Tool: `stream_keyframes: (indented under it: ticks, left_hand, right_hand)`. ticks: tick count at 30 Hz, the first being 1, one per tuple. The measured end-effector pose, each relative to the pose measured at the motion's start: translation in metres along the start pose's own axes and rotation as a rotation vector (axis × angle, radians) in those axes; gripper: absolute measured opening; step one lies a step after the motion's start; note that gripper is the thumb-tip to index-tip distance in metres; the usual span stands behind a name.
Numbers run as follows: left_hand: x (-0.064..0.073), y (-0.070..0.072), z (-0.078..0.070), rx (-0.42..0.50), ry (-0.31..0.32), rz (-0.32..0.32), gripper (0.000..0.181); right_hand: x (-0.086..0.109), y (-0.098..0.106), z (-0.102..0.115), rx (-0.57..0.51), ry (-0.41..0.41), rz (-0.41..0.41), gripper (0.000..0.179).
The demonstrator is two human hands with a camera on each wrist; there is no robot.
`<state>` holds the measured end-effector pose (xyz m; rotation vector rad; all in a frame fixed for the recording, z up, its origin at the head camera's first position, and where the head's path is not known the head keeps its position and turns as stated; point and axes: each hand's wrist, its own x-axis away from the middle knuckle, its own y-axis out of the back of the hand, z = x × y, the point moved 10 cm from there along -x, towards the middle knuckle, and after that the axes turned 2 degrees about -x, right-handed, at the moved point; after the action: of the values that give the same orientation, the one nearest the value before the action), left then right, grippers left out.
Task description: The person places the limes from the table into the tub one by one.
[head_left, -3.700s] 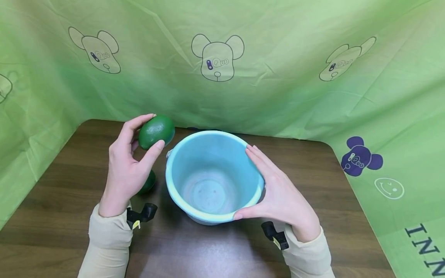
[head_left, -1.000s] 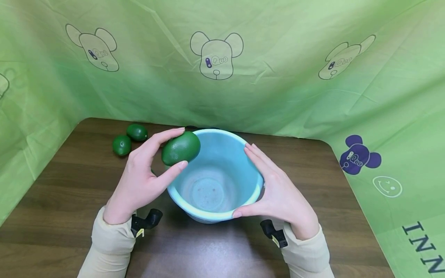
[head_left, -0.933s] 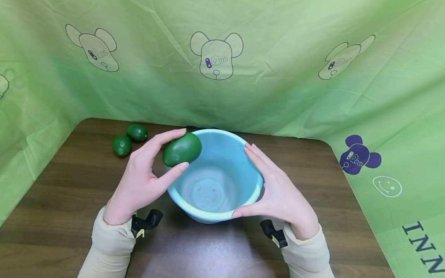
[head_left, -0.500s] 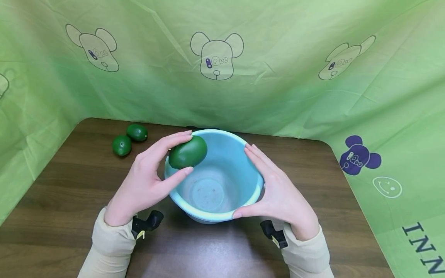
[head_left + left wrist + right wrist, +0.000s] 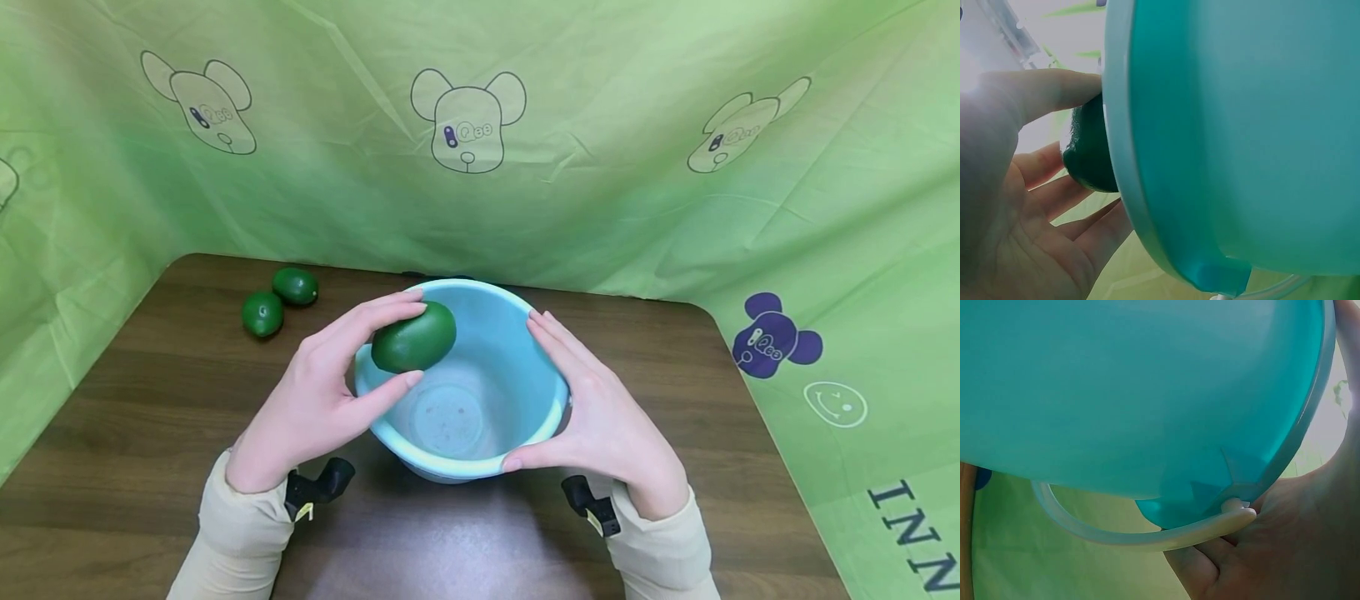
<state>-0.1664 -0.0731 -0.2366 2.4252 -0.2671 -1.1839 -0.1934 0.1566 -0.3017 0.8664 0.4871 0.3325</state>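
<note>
In the head view my left hand (image 5: 322, 400) holds a dark green avocado (image 5: 414, 337) between thumb and fingers, over the left part of the light blue bucket (image 5: 513, 367). The left wrist view shows this avocado (image 5: 1091, 150) partly hidden behind the bucket's rim (image 5: 1117, 112). Across from it, my right hand (image 5: 611, 425) grips the right side of the bucket, thumb at the near rim and fingers along the far side. A pale handle (image 5: 1129, 542) hangs beneath the rim in the right wrist view. Nothing lies on the visible bottom of the bucket.
Two more avocados, one nearer (image 5: 262, 314) and one farther back (image 5: 296, 286), lie at the back left of the brown wooden table (image 5: 135, 417). A green printed cloth (image 5: 592, 208) stands behind the table and along its sides.
My left hand has carried the avocado rightward and down, from left of the bucket to over its opening. The two back avocados have come into view. The right hand keeps its grip.
</note>
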Motion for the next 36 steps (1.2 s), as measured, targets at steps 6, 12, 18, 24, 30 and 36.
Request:
stream_keyframes:
  ticks: [6,12,18,24,30,36]
  left_hand:
    - [0.002,-0.005,-0.001,0.006,-0.009,0.022,0.060]
    - [0.004,-0.010,0.001,0.000,-0.006,0.056,0.059]
    - [0.006,-0.017,0.006,-0.001,0.006,0.099,0.057]
    - [0.007,-0.024,0.005,0.000,-0.013,0.129,0.056]
    - [0.010,-0.031,0.005,0.015,-0.019,0.165,0.053]
    - [0.015,-0.039,0.012,0.018,0.043,0.229,0.050]
  right_hand:
    - [0.000,0.000,0.000,0.001,0.005,-0.003,0.139]
    - [0.001,-0.001,0.000,0.004,0.010,-0.008,0.139]
    - [0.000,-0.001,0.000,0.001,0.008,-0.008,0.138]
    - [0.000,-0.001,0.000,0.002,0.011,-0.012,0.138]
    - [0.002,-0.002,0.000,0.005,0.016,-0.016,0.138]
    - [0.003,-0.004,0.000,0.004,0.020,-0.017,0.138]
